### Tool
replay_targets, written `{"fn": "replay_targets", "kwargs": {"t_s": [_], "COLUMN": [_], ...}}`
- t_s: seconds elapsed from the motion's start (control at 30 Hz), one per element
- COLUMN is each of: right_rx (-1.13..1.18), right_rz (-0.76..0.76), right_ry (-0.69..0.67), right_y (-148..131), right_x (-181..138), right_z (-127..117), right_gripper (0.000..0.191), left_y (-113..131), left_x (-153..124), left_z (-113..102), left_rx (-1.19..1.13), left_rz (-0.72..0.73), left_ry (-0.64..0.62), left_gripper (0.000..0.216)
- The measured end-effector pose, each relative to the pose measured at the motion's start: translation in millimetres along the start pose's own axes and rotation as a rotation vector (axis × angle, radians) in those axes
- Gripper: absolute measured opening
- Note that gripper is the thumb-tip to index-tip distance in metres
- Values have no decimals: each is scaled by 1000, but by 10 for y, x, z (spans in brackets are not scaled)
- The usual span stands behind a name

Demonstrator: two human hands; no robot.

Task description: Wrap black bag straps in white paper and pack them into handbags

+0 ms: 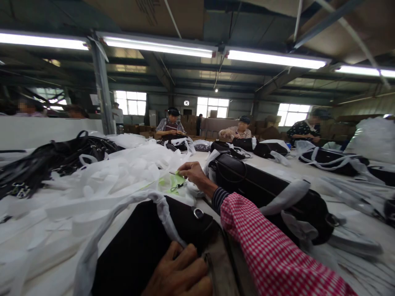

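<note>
My left hand (180, 271) rests at the bottom edge on a dark handbag (145, 242), fingers curled against its top where a white wrapped strap (163, 213) crosses. My right hand (194, 174), in a red-and-white checked sleeve, reaches forward over the bag. Its fingers are bent down onto a small green piece (175, 181) lying among white wrapping on the table; whether it grips the piece I cannot tell. A metal ring (198, 213) shows on the bag between my hands.
A black bag (262, 193) with a grey wrapped handle lies to the right. White wrapping strips (101, 181) and black bags (55, 158) pile up on the left. Three people sit working at the far end of the long table (308, 170), more bags before them.
</note>
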State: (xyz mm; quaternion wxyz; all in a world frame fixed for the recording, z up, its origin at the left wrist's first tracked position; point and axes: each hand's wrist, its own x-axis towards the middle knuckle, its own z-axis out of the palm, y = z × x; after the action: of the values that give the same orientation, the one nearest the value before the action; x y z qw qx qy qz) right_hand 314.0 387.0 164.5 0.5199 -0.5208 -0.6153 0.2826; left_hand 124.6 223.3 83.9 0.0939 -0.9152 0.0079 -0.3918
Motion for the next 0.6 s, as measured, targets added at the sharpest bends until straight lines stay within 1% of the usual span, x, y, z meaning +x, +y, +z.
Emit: {"fn": "replay_targets", "kwargs": {"t_s": [0.07, 0.1, 0.2, 0.23, 0.3, 0.4, 0.5, 0.6], "right_rx": [39, 53, 93, 106, 119, 85, 21, -21], "right_rz": [15, 26, 47, 48, 54, 107, 190, 260], "right_ry": [-9, -18, -63, -77, -85, -51, 13, 66], "right_y": [-224, -331, -593, -655, -741, -788, -747, -628], "right_x": [-248, -404, -968, -1172, -1575, -2115, -2556, -2901], "right_z": [-155, -239, -494, -577, -734, -952, -1149, -1300], "right_gripper": [7, 8, 14, 16, 20, 20, 16, 13], "left_y": [19, 37, 106, 126, 150, 146, 97, 19], "left_x": [34, 50, 98, 112, 132, 148, 176, 228], "left_z": [-55, -96, -253, -301, -363, -383, -421, -546], "left_rx": [-54, -101, -245, -265, -256, -267, -360, -425], "left_rz": [-23, -47, -152, -171, -180, -209, -320, -438], "left_ry": [-7, -39, -230, -277, -308, -306, -297, -285], "left_gripper": [23, 21, 18, 19, 19, 17, 13, 9]}}
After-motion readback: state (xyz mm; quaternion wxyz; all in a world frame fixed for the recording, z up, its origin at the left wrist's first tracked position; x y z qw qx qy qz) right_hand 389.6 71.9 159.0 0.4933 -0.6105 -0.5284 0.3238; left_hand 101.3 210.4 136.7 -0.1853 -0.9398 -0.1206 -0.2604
